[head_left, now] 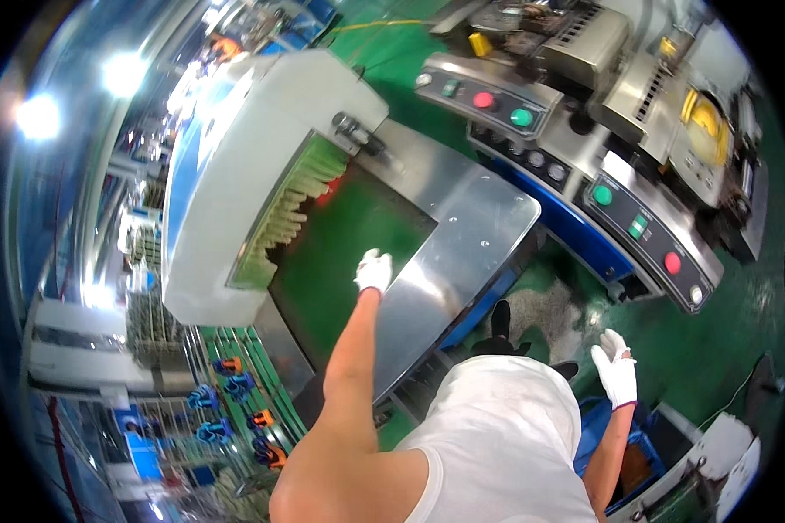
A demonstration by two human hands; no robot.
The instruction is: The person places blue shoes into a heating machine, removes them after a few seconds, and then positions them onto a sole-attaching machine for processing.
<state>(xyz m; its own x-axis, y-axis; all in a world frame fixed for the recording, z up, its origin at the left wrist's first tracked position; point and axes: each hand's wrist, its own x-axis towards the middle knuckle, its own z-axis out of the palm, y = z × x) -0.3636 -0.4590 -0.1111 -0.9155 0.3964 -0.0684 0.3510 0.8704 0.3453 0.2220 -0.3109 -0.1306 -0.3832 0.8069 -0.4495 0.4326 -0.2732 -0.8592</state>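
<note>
My left hand (pixel 373 271), in a white glove, reaches over the green conveyor belt (pixel 349 235) of a grey and white machine (pixel 235 166). Its fingers are loosely bent and a little apart, with nothing visible in them. Whether it touches the belt I cannot tell. Beside the belt runs a shiny metal ledge (pixel 436 292). A ragged pale-green strip curtain (pixel 279 218) hangs in the machine's opening. My right hand (pixel 617 370), gloved in white too, is out to my right near a blue crate (pixel 589 431). Its thumb and fingers are apart and hold nothing I can see.
Ahead to the right stands a second machine with a control panel (pixel 488 100) and another control panel (pixel 641 231), both with red and green buttons. At the left, a rack (pixel 262 362) of metal bars carries several blue and orange shoe-like pieces. The floor (pixel 715 336) is green.
</note>
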